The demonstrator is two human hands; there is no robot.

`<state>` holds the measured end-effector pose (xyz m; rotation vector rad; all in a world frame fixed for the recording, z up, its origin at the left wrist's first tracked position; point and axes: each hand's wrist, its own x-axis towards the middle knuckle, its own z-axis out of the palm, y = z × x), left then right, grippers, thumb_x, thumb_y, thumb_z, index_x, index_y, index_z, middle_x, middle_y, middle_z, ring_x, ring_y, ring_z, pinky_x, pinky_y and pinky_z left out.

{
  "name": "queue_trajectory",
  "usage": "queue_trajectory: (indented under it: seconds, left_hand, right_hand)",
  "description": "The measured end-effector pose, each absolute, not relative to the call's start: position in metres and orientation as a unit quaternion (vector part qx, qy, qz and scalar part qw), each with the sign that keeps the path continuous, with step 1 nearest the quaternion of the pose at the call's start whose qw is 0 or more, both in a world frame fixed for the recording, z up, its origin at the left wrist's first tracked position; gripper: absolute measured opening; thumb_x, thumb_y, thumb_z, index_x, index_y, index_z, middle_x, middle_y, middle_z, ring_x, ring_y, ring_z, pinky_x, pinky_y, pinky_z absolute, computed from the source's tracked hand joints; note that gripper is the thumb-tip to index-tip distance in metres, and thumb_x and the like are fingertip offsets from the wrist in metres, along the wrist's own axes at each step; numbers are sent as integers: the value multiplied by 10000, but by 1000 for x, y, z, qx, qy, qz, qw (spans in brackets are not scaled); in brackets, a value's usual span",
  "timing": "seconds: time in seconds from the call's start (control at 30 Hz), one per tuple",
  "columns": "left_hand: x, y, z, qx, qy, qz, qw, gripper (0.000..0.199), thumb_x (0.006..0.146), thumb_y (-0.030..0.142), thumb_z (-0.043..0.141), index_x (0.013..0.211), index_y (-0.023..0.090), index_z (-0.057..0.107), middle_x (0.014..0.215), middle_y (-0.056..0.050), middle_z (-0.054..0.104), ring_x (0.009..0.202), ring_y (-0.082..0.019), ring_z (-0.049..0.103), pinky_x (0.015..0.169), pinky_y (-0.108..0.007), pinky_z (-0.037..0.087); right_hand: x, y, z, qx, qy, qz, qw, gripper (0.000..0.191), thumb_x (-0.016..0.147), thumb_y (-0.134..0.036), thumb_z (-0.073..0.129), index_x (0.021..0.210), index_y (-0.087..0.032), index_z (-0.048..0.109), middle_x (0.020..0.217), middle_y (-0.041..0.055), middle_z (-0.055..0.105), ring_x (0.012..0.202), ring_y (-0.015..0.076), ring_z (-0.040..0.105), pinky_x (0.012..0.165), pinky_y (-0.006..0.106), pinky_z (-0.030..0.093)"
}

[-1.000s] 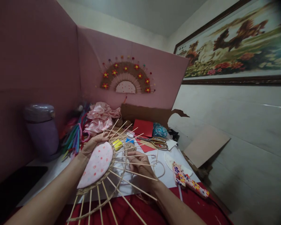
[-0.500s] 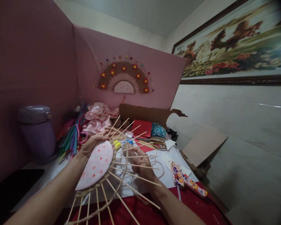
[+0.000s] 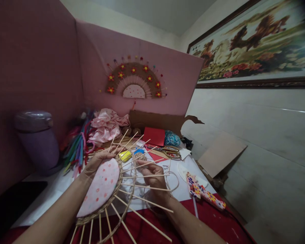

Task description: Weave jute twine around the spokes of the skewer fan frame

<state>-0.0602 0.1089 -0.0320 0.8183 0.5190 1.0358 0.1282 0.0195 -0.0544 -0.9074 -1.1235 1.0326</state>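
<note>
Slanting above the counter [image 3: 200,223], a half-round stick fan [image 3: 99,195] is held up between two hands, its long straight edge running from the lower left, near the person, away to the upper right, with its sticks [image 3: 152,203] splaying upward, rightward and down. The pale pink cloth half-circle [image 3: 105,176] has reddish dots and a braided twine border; beyond it, bare pale sticks cross an outer twine ring [image 3: 135,172]. The left hand [image 3: 103,158] curls closed around the fan's far end. The right hand [image 3: 154,174] pinches the ring, fingertips nearly together.
</note>
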Motion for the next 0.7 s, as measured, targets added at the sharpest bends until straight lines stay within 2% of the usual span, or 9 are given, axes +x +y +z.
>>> queue_trajectory:
  seconds: [0.07, 0.17, 0.33, 0.47, 0.57, 0.7]
  left_hand:
    - [-60, 110, -34, 390, 228, 473, 756, 500, 578, -51, 562, 1046, 118, 509, 1022, -126, 665, 1055, -244, 560, 876, -287, 473]
    - [-59, 109, -35, 400, 218, 468, 757, 460, 603, -52, 548, 1027, 120, 512, 1015, -120, 669, 1046, -240, 567, 886, -303, 468]
    - [-58, 106, -31, 382, 238, 480, 753, 517, 580, -47, 557, 1065, 127, 509, 1028, -113, 667, 1009, -249, 589, 851, -289, 492]
    - [-62, 108, -32, 375, 250, 491, 746, 574, 571, -62, 554, 1111, 125, 496, 1014, -110, 670, 991, -225, 602, 807, -246, 508]
    - [-64, 108, -30, 382, 235, 490, 747, 545, 590, -66, 538, 1101, 123, 515, 991, -102, 679, 959, -216, 619, 774, -235, 520]
    - [-67, 104, -23, 390, 223, 496, 743, 485, 624, -69, 501, 1059, 137, 563, 893, -69, 705, 804, -200, 671, 630, -221, 552]
  right_hand:
    - [129, 18, -54, -402, -491, 455, 624, 275, 678, -244, 586, 917, -154, 687, 520, -28, 498, 453, 74, 327, 477, 224, 323]
    - [131, 18, -53, -387, -495, 474, 617, 292, 654, -228, 556, 906, -166, 689, 463, -54, 395, 417, 72, 258, 425, 220, 251]
    - [129, 22, -58, -384, -486, 478, 623, 253, 648, -203, 549, 855, -171, 691, 464, -53, 379, 415, 70, 227, 399, 214, 164]
    - [128, 27, -64, -389, -476, 459, 642, 186, 667, -194, 570, 799, -152, 695, 511, -27, 448, 446, 67, 247, 414, 216, 170]
    - [129, 27, -63, -398, -484, 466, 625, 174, 656, -195, 589, 789, -157, 695, 510, -28, 443, 451, 72, 269, 422, 221, 191]
    - [132, 24, -56, -423, -497, 483, 583, 169, 651, -246, 629, 784, -166, 696, 461, -45, 396, 418, 68, 248, 411, 229, 168]
